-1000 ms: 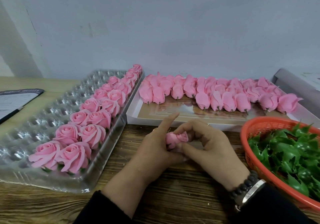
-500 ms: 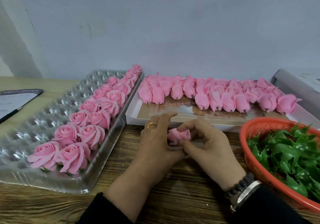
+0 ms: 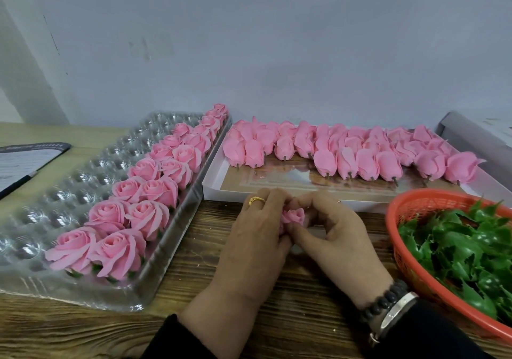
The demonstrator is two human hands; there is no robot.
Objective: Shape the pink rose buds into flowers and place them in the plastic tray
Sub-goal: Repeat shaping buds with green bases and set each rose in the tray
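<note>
Near table edge, centre: left hand (image 3: 257,236) and right hand (image 3: 329,228) both clamped on one rose bud (image 3: 294,216), held just above the wood. Since a second ago the left forefinger has come down from pointing and now curls over the bud with the rest; right fingertips pinch the petals. Outer petals look partly spread, so shaping seems midway, not done.

Left side: plastic tray (image 3: 55,197), two rows of finished flowers (image 3: 144,192) along its right edge, other cups unfilled.

Far edge: cardboard tray (image 3: 277,181) carrying unshaped buds (image 3: 360,150).
</note>
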